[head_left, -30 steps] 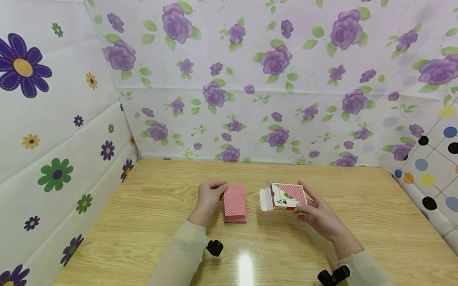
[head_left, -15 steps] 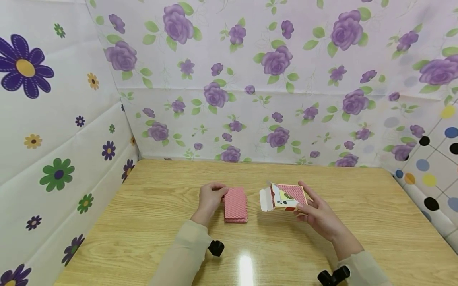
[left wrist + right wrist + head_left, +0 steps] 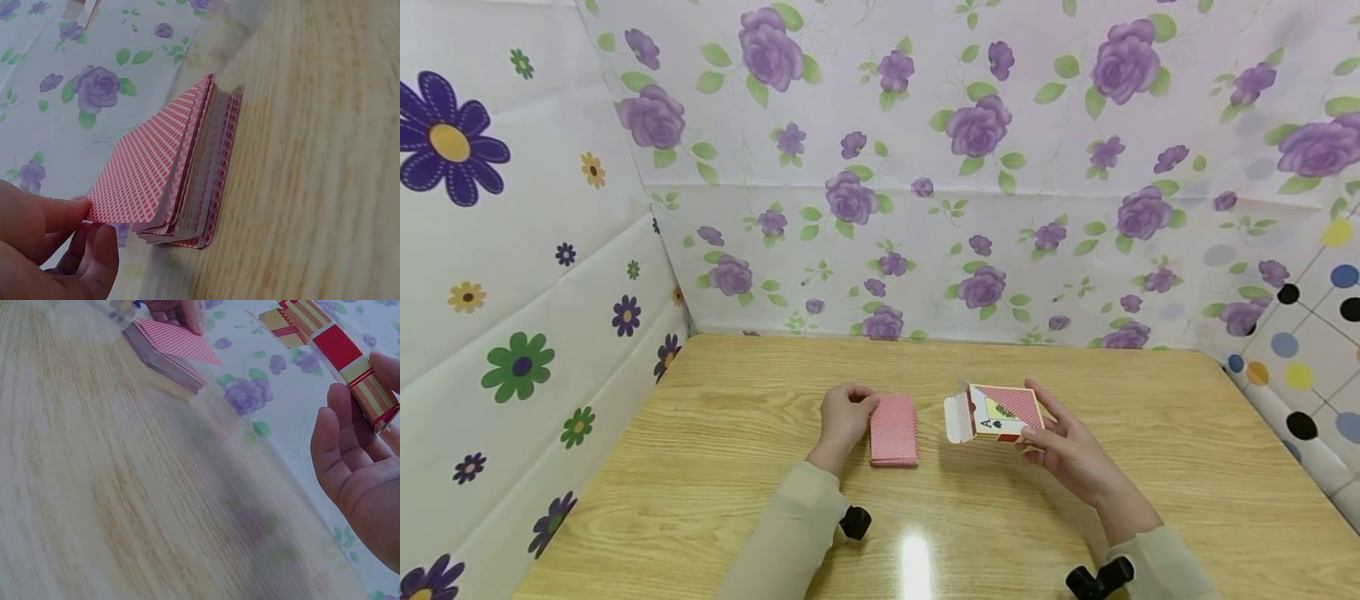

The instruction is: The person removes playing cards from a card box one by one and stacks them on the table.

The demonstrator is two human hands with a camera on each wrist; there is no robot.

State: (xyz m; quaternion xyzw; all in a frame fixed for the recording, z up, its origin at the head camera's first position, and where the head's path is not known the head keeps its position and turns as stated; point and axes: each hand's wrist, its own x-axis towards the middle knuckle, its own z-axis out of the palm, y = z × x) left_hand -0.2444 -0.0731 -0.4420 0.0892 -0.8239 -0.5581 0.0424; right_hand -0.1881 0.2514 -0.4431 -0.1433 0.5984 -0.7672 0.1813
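Observation:
A deck of playing cards (image 3: 895,432) with red patterned backs lies on the table, left of the middle. My left hand (image 3: 846,417) pinches the corner of the top cards between thumb and fingers. In the left wrist view those cards (image 3: 144,162) tilt up from the rest of the pile, and several edges below are slightly fanned. To the right, my right hand (image 3: 1063,446) holds a card box (image 3: 1006,410) with an ace of spades print. The box's white end flap (image 3: 957,418) hangs open toward the deck. The right wrist view shows the box's red and yellow striped side (image 3: 340,350).
Both hands work over a light wooden table (image 3: 737,400). A purple-flowered cloth (image 3: 925,250) stands behind it, with a daisy-print cloth (image 3: 520,292) at the left and a dotted one at the right. Black camera mounts (image 3: 856,522) sit on the wrists.
My left hand has shifted slightly down and to the right with the cards it pinches, and the top cards sit closer over the pile. The right hand and box stay still.

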